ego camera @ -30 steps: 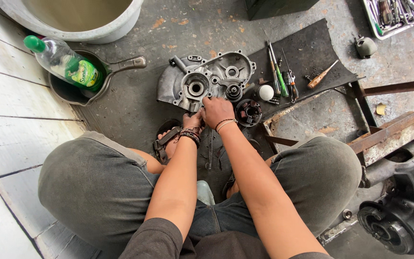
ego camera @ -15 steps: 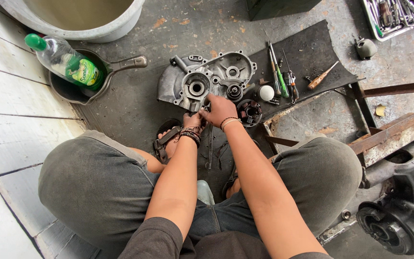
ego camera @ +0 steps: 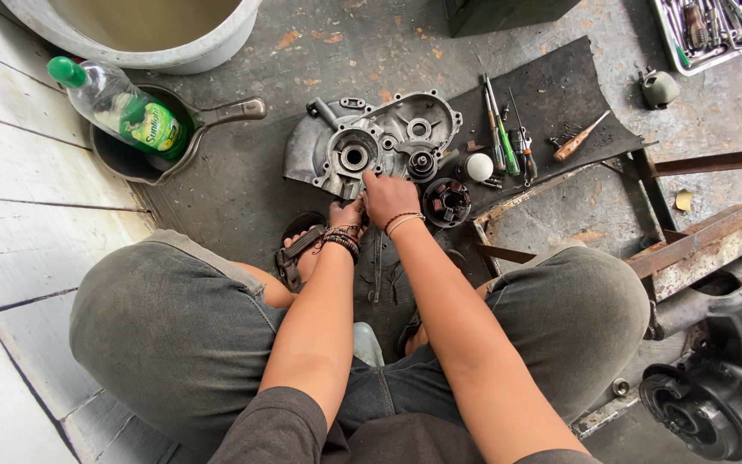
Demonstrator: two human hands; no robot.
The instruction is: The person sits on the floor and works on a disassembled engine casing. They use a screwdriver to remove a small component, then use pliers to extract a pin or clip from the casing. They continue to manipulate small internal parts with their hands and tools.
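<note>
A grey metal engine case (ego camera: 371, 142) lies on the concrete floor in front of me. My right hand (ego camera: 388, 198) rests on its near edge with fingers curled down, and whatever it grips is hidden. My left hand (ego camera: 347, 215) sits just beside it at the same edge, fingers closed on something too small to make out. Both wrists wear bands. A dark round part (ego camera: 447, 202) lies right of my right hand, with a small white cap (ego camera: 478, 166) behind it.
A black mat (ego camera: 560, 94) holds screwdrivers (ego camera: 500, 125) and a wooden-handled tool (ego camera: 579, 137). A green-capped bottle (ego camera: 122, 107) lies in a dark pan (ego camera: 143, 159) by a large grey basin (ego camera: 143, 30). Rusty metal bars (ego camera: 697, 236), engine parts (ego camera: 714, 387), a tool tray (ego camera: 714, 26) stand right.
My right hand has shifted slightly left and nearer along the case edge, closing up beside my left hand. The left hand has hardly moved.
</note>
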